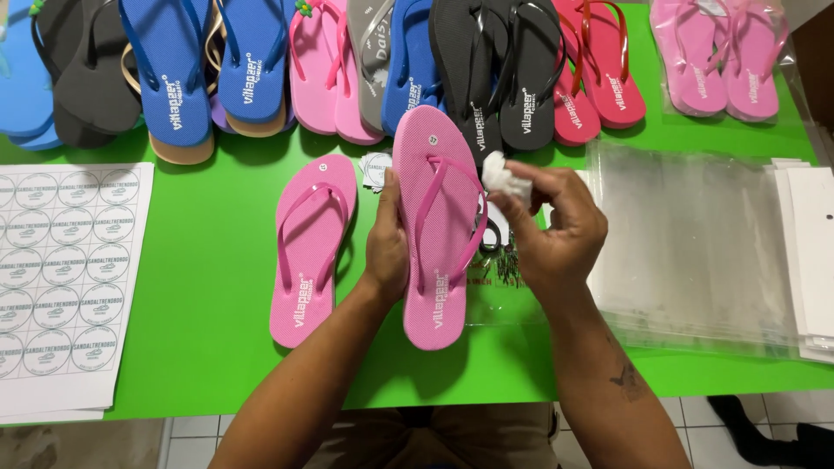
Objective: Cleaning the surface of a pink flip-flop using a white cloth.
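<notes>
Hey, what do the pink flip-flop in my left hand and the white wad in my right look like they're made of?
Pink flip-flop: probably foam rubber, matte sole with fine texture, glossier plastic-looking straps. White wad: likely soft cloth or tissue, since it's crumpled; can't tell which.

We hold one sandal [437, 227] up in the middle, over the tabletop [208, 287]. Our left hand [387, 243] is on its left side, and our right hand [556, 227] is just to its right with a small cloth [506, 176]. Another sandal [311, 246] lies to the left. A sticker sheet [65, 278] lies at the far left. A stack of bags [695, 247] lies on the right. A row of sandals [347, 69] lies behind.
</notes>
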